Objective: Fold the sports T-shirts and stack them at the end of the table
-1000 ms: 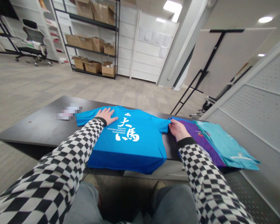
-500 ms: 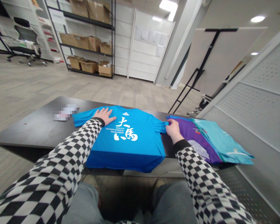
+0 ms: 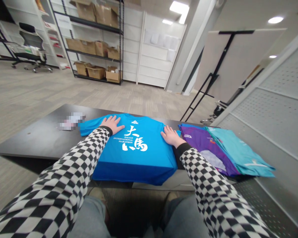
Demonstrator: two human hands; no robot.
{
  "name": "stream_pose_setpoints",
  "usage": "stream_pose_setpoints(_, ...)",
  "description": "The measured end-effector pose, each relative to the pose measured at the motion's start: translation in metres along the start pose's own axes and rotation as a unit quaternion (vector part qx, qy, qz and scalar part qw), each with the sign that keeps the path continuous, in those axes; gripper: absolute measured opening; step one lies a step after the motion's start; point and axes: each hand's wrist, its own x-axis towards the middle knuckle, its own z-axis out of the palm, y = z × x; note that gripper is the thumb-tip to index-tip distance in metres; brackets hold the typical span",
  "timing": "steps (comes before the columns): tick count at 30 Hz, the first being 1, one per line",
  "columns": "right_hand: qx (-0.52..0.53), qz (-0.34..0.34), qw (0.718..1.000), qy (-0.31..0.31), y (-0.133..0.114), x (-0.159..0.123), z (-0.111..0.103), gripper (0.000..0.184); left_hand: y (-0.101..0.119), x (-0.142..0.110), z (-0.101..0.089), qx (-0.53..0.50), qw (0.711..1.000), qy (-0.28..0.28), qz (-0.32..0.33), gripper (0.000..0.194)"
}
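Note:
A blue T-shirt (image 3: 139,162) with white lettering lies spread on the dark table (image 3: 39,135), its lower part hanging over the near edge. My left hand (image 3: 111,124) rests flat on the shirt's left shoulder, fingers spread. On the right shoulder, my right hand (image 3: 172,136) lies with its fingers stretched out, covering most of the right sleeve. Neither hand grips the cloth. To the right of the shirt are a folded purple garment (image 3: 201,140) and a folded turquoise garment (image 3: 238,148), lying side by side and overlapping.
A blurred-out item (image 3: 71,121) lies on the table's left part. A grey perforated panel (image 3: 283,115) stands close on the right. Beyond the table are an easel board (image 3: 238,59), a black shelf rack with cardboard boxes (image 3: 95,71) and an office chair (image 3: 31,43).
My right hand has let go of the right sleeve's end and moved left onto the shirt's right shoulder, its fingers now stretched out. My left hand stays on the left shoulder.

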Motion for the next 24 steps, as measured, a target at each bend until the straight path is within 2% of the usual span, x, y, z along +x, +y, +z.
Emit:
stream_pose_setpoints(2,0.01,0.023,1.0,-0.002,0.009,-0.001,0.005,0.081,0.001,0.0,0.0,-0.003,1.0,-0.002,0.0,0.103)
stream_pose_setpoints(4,0.055,0.036,0.998,0.022,0.019,0.0,0.005,0.082,0.0,0.0,0.002,-0.006,1.0,-0.002,0.0,0.104)
stream_pose_setpoints(6,0.133,0.04,0.988,0.061,0.028,0.004,-0.001,0.065,-0.001,0.001,0.003,-0.01,1.0,-0.002,-0.001,0.105)
stream_pose_setpoints(9,0.21,0.048,0.97,0.111,0.045,0.015,-0.017,0.022,-0.002,0.005,-0.003,-0.019,1.0,-0.014,-0.004,0.103)
stream_pose_setpoints(10,0.216,0.053,0.968,0.121,0.052,0.018,-0.023,0.021,0.0,0.007,-0.008,-0.016,0.999,-0.026,-0.011,0.102)
stream_pose_setpoints(12,0.22,0.061,0.964,0.135,0.064,0.024,-0.035,0.032,0.014,0.015,-0.022,0.008,0.998,-0.049,-0.044,0.099)
stream_pose_setpoints(14,0.226,0.065,0.962,0.139,0.074,0.028,-0.044,0.04,0.043,0.024,-0.037,0.042,0.997,-0.032,-0.055,0.087)
stream_pose_setpoints(15,0.228,0.066,0.962,0.137,0.078,0.03,-0.047,0.042,0.065,0.029,-0.043,0.047,0.998,-0.004,-0.036,0.077)
stream_pose_setpoints(17,0.226,0.064,0.963,0.131,0.084,0.032,-0.051,0.043,0.117,0.04,-0.048,0.013,0.995,0.062,0.078,0.055)
stream_pose_setpoints(19,0.224,0.056,0.965,0.125,0.087,0.031,-0.054,0.039,0.176,0.051,-0.043,-0.039,0.978,0.078,0.189,0.043)
stream_pose_setpoints(21,0.222,0.045,0.967,0.119,0.091,0.027,-0.056,0.034,0.229,0.062,-0.031,-0.058,0.965,0.063,0.247,0.042)
stream_pose_setpoints(23,0.217,0.035,0.969,0.113,0.097,0.02,-0.057,0.027,0.266,0.076,-0.015,-0.064,0.958,0.049,0.276,0.039)
stream_pose_setpoints(24,0.217,0.03,0.97,0.11,0.101,0.016,-0.057,0.024,0.278,0.083,-0.007,-0.067,0.955,0.044,0.286,0.038)
